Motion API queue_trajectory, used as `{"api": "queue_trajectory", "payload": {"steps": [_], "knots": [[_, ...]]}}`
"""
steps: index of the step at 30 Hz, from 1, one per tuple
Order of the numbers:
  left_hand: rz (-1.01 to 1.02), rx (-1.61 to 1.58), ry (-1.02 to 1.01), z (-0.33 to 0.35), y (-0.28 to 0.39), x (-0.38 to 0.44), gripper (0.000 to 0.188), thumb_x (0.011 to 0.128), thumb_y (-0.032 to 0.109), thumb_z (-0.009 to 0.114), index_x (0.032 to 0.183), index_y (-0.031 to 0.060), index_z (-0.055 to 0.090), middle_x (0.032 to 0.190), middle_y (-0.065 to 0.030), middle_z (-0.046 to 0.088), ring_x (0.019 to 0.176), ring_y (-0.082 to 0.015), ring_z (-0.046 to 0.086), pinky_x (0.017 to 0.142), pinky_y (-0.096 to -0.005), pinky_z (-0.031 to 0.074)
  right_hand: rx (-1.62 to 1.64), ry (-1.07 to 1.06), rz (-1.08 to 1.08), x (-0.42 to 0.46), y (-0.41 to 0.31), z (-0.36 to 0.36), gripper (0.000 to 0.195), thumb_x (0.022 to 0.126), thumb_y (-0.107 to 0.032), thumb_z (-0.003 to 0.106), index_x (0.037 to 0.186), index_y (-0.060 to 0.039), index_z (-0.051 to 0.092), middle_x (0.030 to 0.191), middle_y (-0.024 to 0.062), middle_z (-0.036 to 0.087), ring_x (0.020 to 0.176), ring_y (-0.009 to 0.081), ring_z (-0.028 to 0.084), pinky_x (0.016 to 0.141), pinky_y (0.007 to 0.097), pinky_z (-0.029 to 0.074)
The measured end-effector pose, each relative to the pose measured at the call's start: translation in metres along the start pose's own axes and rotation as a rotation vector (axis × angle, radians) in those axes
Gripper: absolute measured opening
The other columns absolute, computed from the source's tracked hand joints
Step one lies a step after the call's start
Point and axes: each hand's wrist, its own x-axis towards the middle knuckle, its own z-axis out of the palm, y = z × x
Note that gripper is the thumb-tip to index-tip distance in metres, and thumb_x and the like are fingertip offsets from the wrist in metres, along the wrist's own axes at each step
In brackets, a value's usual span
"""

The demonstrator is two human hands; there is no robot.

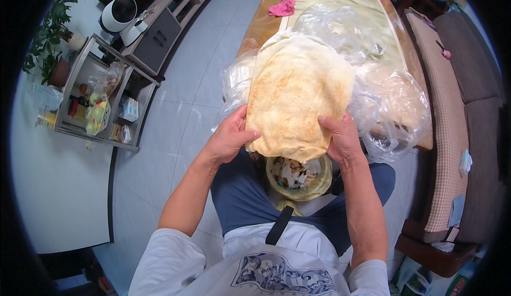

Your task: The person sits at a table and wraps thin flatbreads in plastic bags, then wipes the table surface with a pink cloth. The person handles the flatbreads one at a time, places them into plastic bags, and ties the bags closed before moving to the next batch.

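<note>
Between my two hands is a large, thin, golden-tan sheet [297, 96], pale at its far end; it looks like a flatbread or a dried food skin, and I cannot tell which. My left hand [231, 134] pinches its near left edge, thumb on top. On the near right edge my right hand [339, 136] grips it in the same way, fingers underneath. The sheet is held over the near end of the table [255, 28] and hides part of it. Below its near edge, a lined waste bin [307, 194] with scraps in it stands between my knees.
Clear plastic bags lie on the table: one [395, 96] at right with pale sheets inside, another [335, 28] behind, a third [237, 76] at left. A pink cloth [282, 6] rests farther back. A sofa [443, 116] runs along the right, a shelf cart [107, 96] stands left.
</note>
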Motion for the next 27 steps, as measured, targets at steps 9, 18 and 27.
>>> {"api": "queue_trajectory", "payload": {"steps": [9,18,27], "knots": [[0.014,0.053,0.019,-0.004,-0.006,-0.001,0.068,0.093,0.006,0.069,0.151,-0.0037,0.035,0.136,-0.0121,0.061,0.119,-0.0164,0.064,0.101,-0.0324,0.052,-0.015,-0.016,-0.003,0.000,0.003,0.005,0.058,0.091,0.007,0.055,0.147,0.0036,0.039,0.136,0.0206,0.058,0.118,0.0318,0.065,0.097,0.0447,0.059],[0.005,-0.031,0.133,0.001,-0.006,-0.009,0.049,0.096,0.009,0.069,0.140,-0.0039,0.051,0.131,-0.0100,0.065,0.114,-0.0161,0.065,0.099,-0.0320,0.053,-0.074,-0.106,0.117,-0.018,0.007,-0.010,0.056,0.092,0.000,0.064,0.145,0.0014,0.045,0.134,0.0155,0.062,0.118,0.0271,0.066,0.099,0.0415,0.058],[0.041,-0.035,0.252,0.002,-0.030,-0.005,0.042,0.095,0.005,0.070,0.133,-0.0041,0.055,0.123,-0.0111,0.068,0.111,-0.0184,0.066,0.099,-0.0351,0.054,-0.089,-0.142,0.172,-0.032,0.022,-0.025,0.059,0.090,-0.004,0.073,0.144,0.0000,0.049,0.134,0.0119,0.064,0.118,0.0240,0.065,0.101,0.0400,0.054]]}}
